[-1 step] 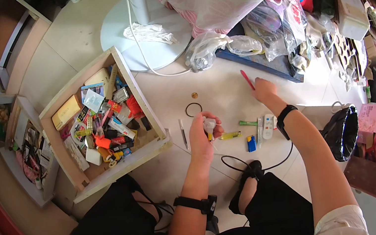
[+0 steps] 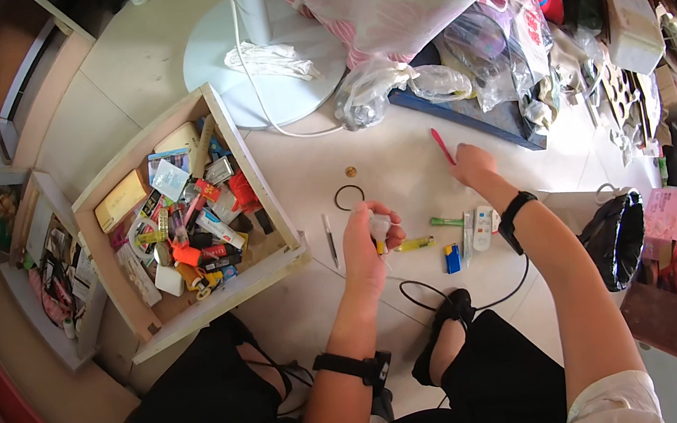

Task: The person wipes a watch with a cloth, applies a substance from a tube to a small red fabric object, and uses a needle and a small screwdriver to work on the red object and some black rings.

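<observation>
My left hand [image 2: 368, 238] is closed around a small whitish object with a yellow part [image 2: 378, 227]; the fingers hide most of it, so its kind is unclear. Further right, over the floor, my right hand [image 2: 473, 162] pinches a slim pink-red stick [image 2: 442, 145] that points away from me. Just beyond my left hand lies a black ring [image 2: 349, 198], with a small round brown piece [image 2: 351, 171] past it. A pen [image 2: 330, 240] rests to its left. Between my hands are a yellow-green tube [image 2: 415, 244], a blue lighter [image 2: 453, 258] and a white remote-like piece [image 2: 483, 228].
A wooden drawer [image 2: 141, 323] full of small items sits at left, a second drawer [image 2: 86, 319] beyond it. A white stand base [image 2: 211, 80] is at the back. Plastic bags, a blue tray [image 2: 467, 118] and a black bag [image 2: 617, 239] are at right. A black cable [image 2: 507, 295] crosses the floor.
My right hand has tilted slightly, and the pink-red stick has shifted a little to the left. The whitish object has turned slightly in my left hand.
</observation>
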Demonstrator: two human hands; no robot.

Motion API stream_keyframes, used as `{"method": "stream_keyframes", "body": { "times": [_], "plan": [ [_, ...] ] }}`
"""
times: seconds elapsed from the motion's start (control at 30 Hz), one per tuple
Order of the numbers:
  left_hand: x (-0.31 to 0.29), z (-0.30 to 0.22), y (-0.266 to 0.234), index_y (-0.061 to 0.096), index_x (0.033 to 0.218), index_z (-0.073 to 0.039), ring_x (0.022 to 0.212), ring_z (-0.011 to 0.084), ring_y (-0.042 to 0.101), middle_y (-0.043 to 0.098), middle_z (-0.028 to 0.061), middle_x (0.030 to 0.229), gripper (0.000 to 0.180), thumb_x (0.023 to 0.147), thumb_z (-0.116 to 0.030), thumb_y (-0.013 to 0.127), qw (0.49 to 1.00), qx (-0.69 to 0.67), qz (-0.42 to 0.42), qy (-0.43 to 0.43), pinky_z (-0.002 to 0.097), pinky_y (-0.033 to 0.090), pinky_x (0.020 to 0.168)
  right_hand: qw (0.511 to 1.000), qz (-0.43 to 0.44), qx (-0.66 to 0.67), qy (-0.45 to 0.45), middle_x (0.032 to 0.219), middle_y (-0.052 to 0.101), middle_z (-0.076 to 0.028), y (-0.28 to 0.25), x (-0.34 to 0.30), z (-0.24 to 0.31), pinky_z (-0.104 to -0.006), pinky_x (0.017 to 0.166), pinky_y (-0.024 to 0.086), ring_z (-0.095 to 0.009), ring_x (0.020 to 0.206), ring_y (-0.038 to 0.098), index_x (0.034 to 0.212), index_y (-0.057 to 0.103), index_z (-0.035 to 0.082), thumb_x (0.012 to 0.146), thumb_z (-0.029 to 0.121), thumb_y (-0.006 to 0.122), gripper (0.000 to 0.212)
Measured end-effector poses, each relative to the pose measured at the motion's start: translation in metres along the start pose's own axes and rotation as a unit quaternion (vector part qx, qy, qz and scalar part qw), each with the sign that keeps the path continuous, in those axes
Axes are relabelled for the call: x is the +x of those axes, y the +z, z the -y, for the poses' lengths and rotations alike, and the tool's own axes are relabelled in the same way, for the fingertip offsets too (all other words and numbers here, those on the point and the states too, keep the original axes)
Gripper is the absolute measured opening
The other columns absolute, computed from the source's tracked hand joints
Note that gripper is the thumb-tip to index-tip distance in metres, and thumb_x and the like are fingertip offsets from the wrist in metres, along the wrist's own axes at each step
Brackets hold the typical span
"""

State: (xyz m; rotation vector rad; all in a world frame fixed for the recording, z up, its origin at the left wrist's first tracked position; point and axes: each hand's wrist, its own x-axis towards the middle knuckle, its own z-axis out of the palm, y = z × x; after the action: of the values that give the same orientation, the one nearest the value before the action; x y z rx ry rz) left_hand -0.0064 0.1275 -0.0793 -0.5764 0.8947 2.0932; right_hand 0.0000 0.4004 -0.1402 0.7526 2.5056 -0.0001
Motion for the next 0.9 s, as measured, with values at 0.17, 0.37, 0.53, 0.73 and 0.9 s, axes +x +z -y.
{"method": "stream_keyframes", "body": {
  "times": [0.17, 0.37, 0.53, 0.73, 0.9],
  "plan": [
    [-0.023, -0.010, 0.004, 0.051, 0.084, -0.013, 0.049, 0.0102, 0.045, 0.051, 0.0003, 0.067, 0.021, 0.087, -0.033, 0.053, 0.999, 0.011, -0.034, 0.015, 0.0211, 0.032, 0.046, 0.911, 0.146, 0.382, -0.044, 0.076, 0.063, -0.010, -0.055, -0.071, 0.054, -0.0300, 0.064, 0.047, -0.017, 0.072, 0.061, 0.080, 0.061, 0.002, 0.071, 0.022, 0.061, 0.022],
    [-0.065, -0.030, 0.051, 0.060, 0.100, -0.007, 0.044, 0.0047, 0.040, 0.049, -0.0035, 0.062, 0.022, 0.084, -0.023, 0.061, 0.996, 0.025, 0.016, 0.082, 0.0189, 0.032, 0.041, 0.894, 0.004, 0.391, -0.217, 0.073, 0.060, -0.008, -0.144, -0.170, 0.090, -0.0311, 0.063, 0.045, -0.017, 0.066, 0.056, 0.081, 0.058, 0.001, 0.071, 0.021, 0.063, 0.024],
    [-0.105, -0.046, 0.063, 0.061, 0.103, -0.002, 0.046, 0.0046, 0.043, 0.056, -0.0018, 0.066, 0.024, 0.082, -0.014, 0.061, 0.986, 0.080, 0.070, 0.129, 0.0183, 0.035, 0.041, 0.908, -0.086, 0.339, -0.229, 0.074, 0.058, -0.010, -0.173, -0.232, 0.096, -0.0336, 0.066, 0.044, -0.025, 0.071, 0.057, 0.079, 0.051, 0.003, 0.070, 0.019, 0.064, 0.022],
    [-0.146, -0.060, 0.066, 0.059, 0.093, -0.003, 0.043, 0.0049, 0.042, 0.055, -0.0002, 0.063, 0.016, 0.082, -0.014, 0.059, 0.965, 0.169, 0.094, 0.180, 0.0193, 0.030, 0.037, 0.899, -0.118, 0.340, -0.248, 0.075, 0.059, -0.009, -0.188, -0.277, 0.086, -0.0325, 0.069, 0.044, -0.024, 0.075, 0.058, 0.084, 0.053, 0.003, 0.071, 0.017, 0.064, 0.022],
    [-0.182, -0.078, 0.072, 0.058, 0.083, 0.000, 0.041, 0.0057, 0.042, 0.054, 0.0028, 0.062, 0.011, 0.082, -0.012, 0.057, 0.937, 0.230, 0.144, 0.220, 0.0202, 0.030, 0.036, 0.808, -0.290, 0.321, -0.400, 0.096, 0.053, -0.012, -0.239, -0.331, 0.086, -0.0298, 0.073, 0.044, -0.023, 0.081, 0.056, 0.100, 0.053, 0.002, 0.075, -0.002, 0.052, 0.025]
  ]
}}
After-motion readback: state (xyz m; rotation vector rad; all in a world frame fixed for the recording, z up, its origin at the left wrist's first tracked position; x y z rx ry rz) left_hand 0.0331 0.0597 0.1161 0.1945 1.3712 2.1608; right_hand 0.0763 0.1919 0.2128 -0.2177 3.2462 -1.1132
